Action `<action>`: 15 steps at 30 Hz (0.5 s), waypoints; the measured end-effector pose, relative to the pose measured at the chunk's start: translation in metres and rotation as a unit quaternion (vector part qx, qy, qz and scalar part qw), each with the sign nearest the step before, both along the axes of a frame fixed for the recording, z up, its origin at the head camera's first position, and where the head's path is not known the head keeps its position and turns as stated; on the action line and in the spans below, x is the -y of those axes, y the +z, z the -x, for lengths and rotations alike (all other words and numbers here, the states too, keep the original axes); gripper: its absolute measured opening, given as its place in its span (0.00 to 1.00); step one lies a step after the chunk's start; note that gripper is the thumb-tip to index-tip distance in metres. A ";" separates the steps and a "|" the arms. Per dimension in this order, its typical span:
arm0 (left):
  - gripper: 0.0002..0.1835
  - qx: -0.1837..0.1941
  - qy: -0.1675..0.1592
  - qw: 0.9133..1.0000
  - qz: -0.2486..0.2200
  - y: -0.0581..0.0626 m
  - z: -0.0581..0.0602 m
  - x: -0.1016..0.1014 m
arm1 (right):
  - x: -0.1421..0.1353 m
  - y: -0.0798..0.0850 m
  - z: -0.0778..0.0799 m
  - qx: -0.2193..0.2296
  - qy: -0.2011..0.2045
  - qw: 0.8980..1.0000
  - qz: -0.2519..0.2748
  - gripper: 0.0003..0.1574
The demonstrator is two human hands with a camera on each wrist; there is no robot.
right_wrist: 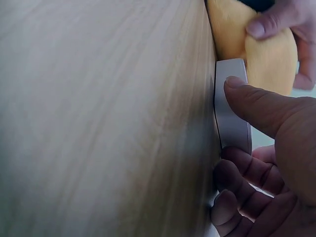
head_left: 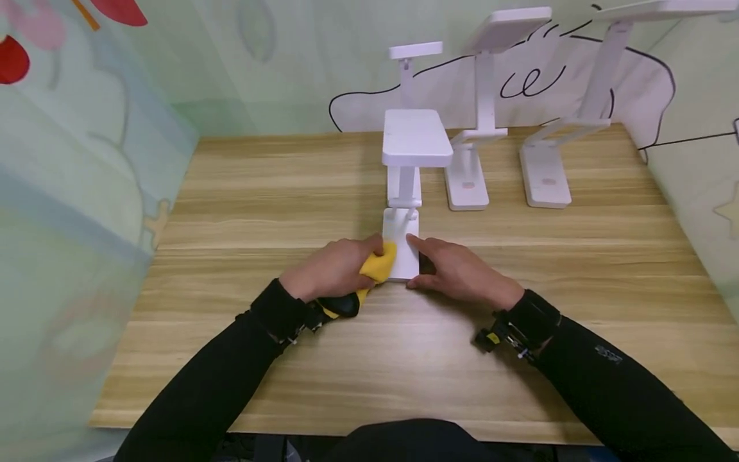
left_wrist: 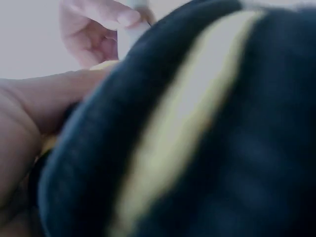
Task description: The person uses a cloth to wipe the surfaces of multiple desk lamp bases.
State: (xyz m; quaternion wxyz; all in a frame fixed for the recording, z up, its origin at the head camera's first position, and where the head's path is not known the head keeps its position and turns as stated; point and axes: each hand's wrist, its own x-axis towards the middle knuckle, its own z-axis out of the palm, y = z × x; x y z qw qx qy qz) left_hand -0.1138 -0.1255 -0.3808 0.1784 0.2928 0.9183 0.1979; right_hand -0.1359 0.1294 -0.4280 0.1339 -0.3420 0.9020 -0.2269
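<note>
A white folding desk lamp [head_left: 407, 247] stands upright on the wooden table in front of me, its flat square head over its base. My left hand [head_left: 331, 266] grips a bunched yellow cloth [head_left: 378, 263] with dark parts and presses it to the left side of the base. In the left wrist view the dark, yellow-striped part of the cloth [left_wrist: 180, 113] is blurred and covers much of the picture. My right hand [head_left: 462, 269] holds the base from the right, thumb at its front end. The right wrist view shows this thumb on the base's end face [right_wrist: 231, 111], close to the yellow cloth.
Behind stand more white lamps: one [head_left: 404, 183] partly hidden by the front lamp, one [head_left: 466, 176] to its right, and another [head_left: 545, 173] farther right. A patterned wall covering [head_left: 277, 77] borders the wooden table [head_left: 277, 192] at the back and sides.
</note>
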 end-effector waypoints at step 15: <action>0.20 -0.129 -0.061 0.990 -0.003 0.004 -0.017 -0.007 | -0.004 0.003 0.000 0.006 -0.002 1.000 -0.005 0.55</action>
